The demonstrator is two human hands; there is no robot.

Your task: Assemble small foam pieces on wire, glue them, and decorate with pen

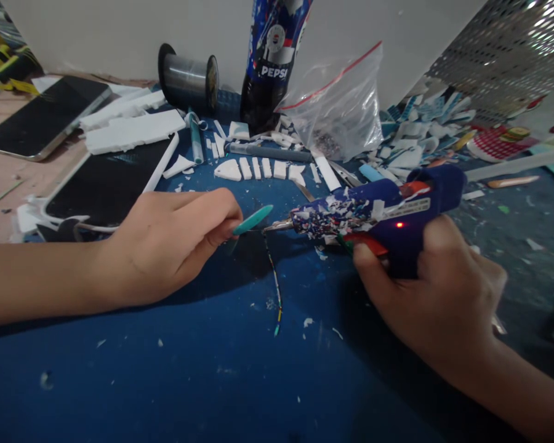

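My left hand (180, 240) pinches a small flat turquoise piece (255, 219) between thumb and fingers. Wrapped round the handle of a blue glue gun (397, 215) is my right hand (443, 289), with the gun's red light lit. The gun's metal nozzle points left, close by the turquoise piece; I cannot tell whether they touch. White and coloured flakes cling to its barrel. A thin, multicoloured strand (277, 289) hangs or lies below the nozzle. Behind the hands, white foam pieces cut like a fish (253, 169) lie in a row on the blue surface (175, 375).
At the back stand a Pepsi bottle (272, 67), a spool of clear line (188, 79) and a zip bag (339, 111). Foam scraps (410, 135) pile up at the right. A phone (46, 117) and a dark-screened device (106, 181) lie left, beside white foam slabs (133, 131).
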